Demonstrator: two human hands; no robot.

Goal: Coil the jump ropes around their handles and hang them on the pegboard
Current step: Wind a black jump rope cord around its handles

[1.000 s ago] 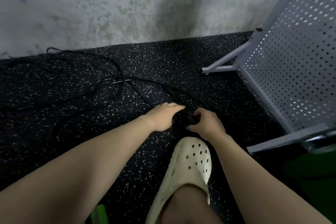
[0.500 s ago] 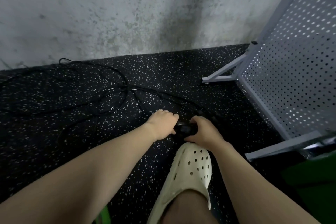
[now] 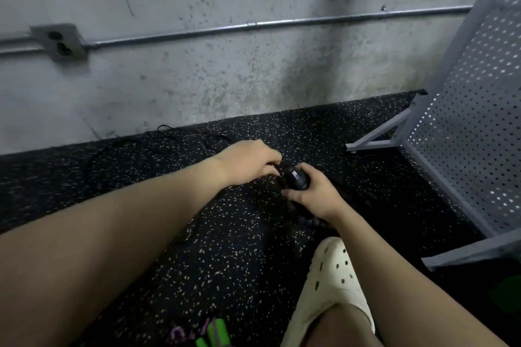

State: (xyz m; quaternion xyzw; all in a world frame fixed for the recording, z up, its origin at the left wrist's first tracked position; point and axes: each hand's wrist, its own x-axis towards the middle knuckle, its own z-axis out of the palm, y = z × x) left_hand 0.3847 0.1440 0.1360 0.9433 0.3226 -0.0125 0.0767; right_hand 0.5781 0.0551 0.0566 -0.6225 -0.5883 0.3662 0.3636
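I see a concrete wall (image 3: 225,70) with one conduit pipe (image 3: 267,24) and one outlet box (image 3: 57,42), a speckled black floor (image 3: 225,248), and one grey pegboard (image 3: 473,110) standing on its frame at the right — nothing hangs on the part in view. One pale clog (image 3: 332,284) sits near the bottom. My right hand (image 3: 313,191) has its fingers curled tight round the black handle (image 3: 296,177), held above the floor in front of the clog. My left hand (image 3: 249,162) pinches the thin black rope (image 3: 158,139) just beside the handle; the rest trails slack toward the wall. I judge this the coiling step, barely begun — next I need to draw slack in and lay turns round the handle. How many ropes lie there I cannot tell.
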